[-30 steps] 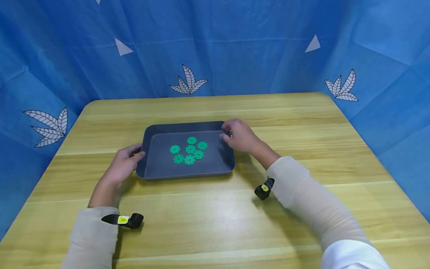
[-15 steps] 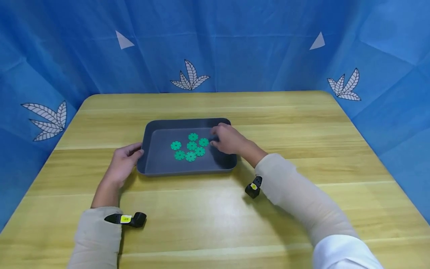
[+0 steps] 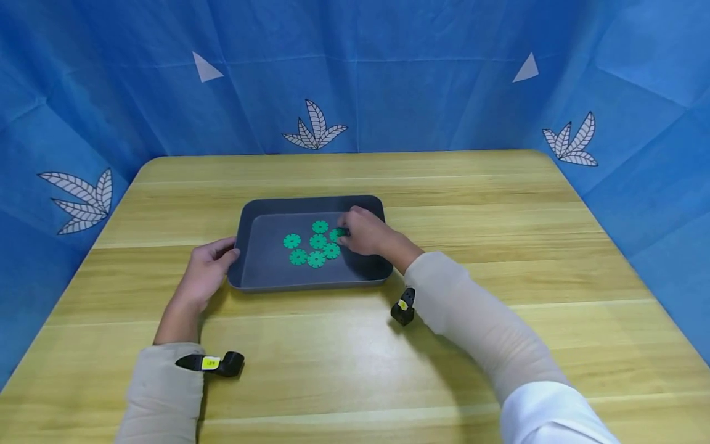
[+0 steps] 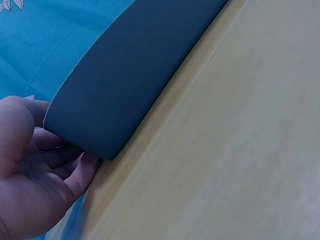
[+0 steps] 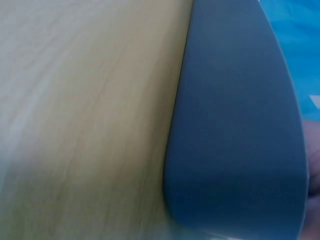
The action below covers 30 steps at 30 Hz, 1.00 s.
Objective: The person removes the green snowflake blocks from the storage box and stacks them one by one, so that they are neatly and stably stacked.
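Observation:
A dark grey rectangular tray [image 3: 266, 271] sits on the wooden table. Several green notched discs [image 3: 317, 259] lie grouped on its floor, some touching or overlapping. At the tray's left wall, my left hand [image 3: 205, 271] holds the rim, thumb on the edge and fingers on the outer side; the left wrist view shows the hand [image 4: 45, 170] at the tray's corner. My right hand [image 3: 366, 233] is over the right part of the tray, with thumb and fingers parted around the rightmost disc [image 3: 335, 234], partly covering it. The right wrist view shows mostly the tray's outer wall [image 5: 235, 125].
The tray's raised wall runs all round the discs. A wood-grain table [image 3: 471, 203] extends on every side of the tray. A blue curtain [image 3: 421, 74] with leaf prints hangs behind the table. Each sleeve carries a strapped black camera [image 3: 402, 311].
My right hand has moved left from the tray's right rim to the rightmost disc. My left hand keeps its place on the left rim. The discs appear unmoved within the tray.

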Motion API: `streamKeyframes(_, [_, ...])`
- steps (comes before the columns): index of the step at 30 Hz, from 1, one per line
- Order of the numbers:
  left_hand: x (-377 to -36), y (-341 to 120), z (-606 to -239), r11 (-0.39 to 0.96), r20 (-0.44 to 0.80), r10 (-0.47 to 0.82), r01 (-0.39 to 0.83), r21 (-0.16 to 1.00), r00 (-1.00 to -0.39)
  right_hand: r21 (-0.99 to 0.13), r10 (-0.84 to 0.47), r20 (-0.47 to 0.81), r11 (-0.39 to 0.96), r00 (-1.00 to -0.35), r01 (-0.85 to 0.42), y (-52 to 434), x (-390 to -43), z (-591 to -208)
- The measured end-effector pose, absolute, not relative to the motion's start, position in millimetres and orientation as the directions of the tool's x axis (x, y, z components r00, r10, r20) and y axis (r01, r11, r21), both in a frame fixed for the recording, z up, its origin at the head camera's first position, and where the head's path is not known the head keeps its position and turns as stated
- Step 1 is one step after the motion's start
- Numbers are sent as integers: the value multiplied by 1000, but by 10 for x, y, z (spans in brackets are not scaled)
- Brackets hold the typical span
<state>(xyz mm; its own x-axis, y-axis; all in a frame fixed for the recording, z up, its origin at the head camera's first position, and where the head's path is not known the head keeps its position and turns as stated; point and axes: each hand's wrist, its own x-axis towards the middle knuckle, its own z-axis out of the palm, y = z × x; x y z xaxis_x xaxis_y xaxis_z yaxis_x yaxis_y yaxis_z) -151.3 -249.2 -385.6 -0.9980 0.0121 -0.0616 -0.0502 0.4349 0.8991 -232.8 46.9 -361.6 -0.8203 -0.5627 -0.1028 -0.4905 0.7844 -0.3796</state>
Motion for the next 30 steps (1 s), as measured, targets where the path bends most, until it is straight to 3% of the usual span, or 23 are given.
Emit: streamKeyframes(30, [-1499,-2481,-3853,451,-73,3,-64,890,-997,-310,-508,-219,846,-833,-434,355,-2359,-3613])
